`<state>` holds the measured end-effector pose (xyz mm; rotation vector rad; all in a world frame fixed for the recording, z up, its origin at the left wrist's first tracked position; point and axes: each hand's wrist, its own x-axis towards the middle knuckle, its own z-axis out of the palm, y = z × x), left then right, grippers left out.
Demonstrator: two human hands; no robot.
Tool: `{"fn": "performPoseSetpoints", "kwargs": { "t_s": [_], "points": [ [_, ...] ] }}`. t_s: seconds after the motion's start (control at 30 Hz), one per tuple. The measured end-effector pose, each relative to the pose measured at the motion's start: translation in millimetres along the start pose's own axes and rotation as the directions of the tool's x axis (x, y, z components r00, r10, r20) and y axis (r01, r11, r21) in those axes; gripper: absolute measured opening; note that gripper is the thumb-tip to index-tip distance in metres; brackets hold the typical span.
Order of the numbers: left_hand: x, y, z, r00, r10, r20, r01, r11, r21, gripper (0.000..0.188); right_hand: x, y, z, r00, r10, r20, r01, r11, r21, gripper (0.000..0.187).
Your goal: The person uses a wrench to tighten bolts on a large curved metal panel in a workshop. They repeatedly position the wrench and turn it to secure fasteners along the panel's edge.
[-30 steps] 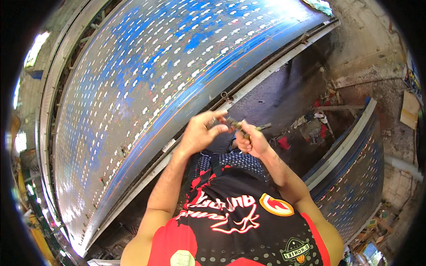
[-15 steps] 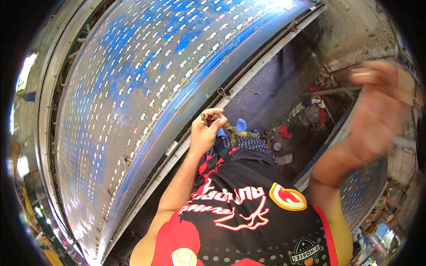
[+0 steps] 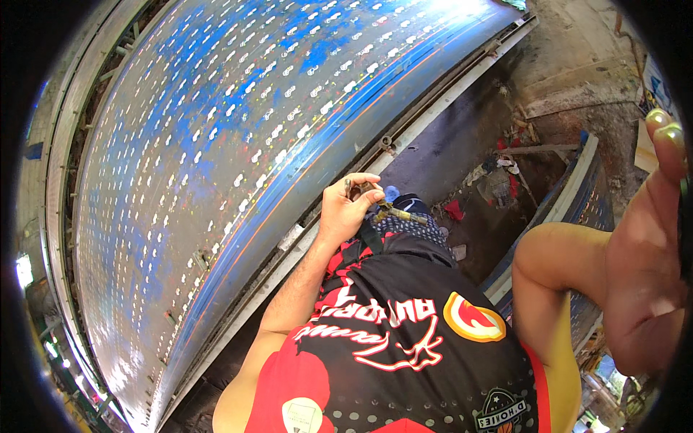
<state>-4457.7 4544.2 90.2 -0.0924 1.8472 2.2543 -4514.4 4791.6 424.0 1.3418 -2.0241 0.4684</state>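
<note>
My left hand (image 3: 349,209) is closed beside the near edge of a long table (image 3: 289,162). Its thumb and fingers are wrapped round a small brownish metal tool (image 3: 356,190); the grip hides much of its shape. A yellow-brown rod-like piece (image 3: 401,213) shows just past the thumb, and I cannot tell whether it is joined to the tool. My right hand (image 3: 642,289) is raised at the right rim, large in view and partly cut off. Its visible fingers stretch upward, and nothing shows in them.
Rows of small white printed shapes cover the grey, blue-stained table top. A metal rail (image 3: 433,108) with a ring-like fitting (image 3: 387,141) borders it. Red scraps (image 3: 454,210) and other litter lie on the dark floor. A second table (image 3: 577,191) stands at the right.
My right hand has swung outward and down to the right rim, larger in view. My left hand keeps its grip, while the view has shifted slightly.
</note>
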Motion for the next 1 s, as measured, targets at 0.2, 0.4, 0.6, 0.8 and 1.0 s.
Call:
{"fn": "performPoseSetpoints", "kwargs": {
  "t_s": [0.2,0.4,0.6,0.8,1.0],
  "points": [
    [-7,18,-12,0.980,0.144,-0.138,-0.132,0.987,0.089,0.027,-24,13,49,0.978,0.207,0.034,-0.209,0.945,0.251,0.064],
    [1,59,32,0.944,0.199,-0.261,-0.277,0.910,-0.309,0.026,-180,-28,167,0.628,0.516,0.583,-0.613,-0.134,0.779,0.097],
    [27,46,72,0.994,0.038,-0.100,-0.045,0.997,-0.066,0.016,-239,-16,191,0.348,0.487,0.801,-0.548,-0.588,0.595,0.023],
    [68,63,101,0.894,0.301,-0.333,-0.292,0.953,0.076,0.006,-310,26,230,0.020,0.370,0.929,-0.270,-0.893,0.361,0.008],
    [18,234,119,0.768,0.619,-0.163,-0.387,0.652,0.652,0.034,-313,37,241,-0.005,0.232,0.973,-0.245,-0.943,0.224,0.012]
  ]
}}
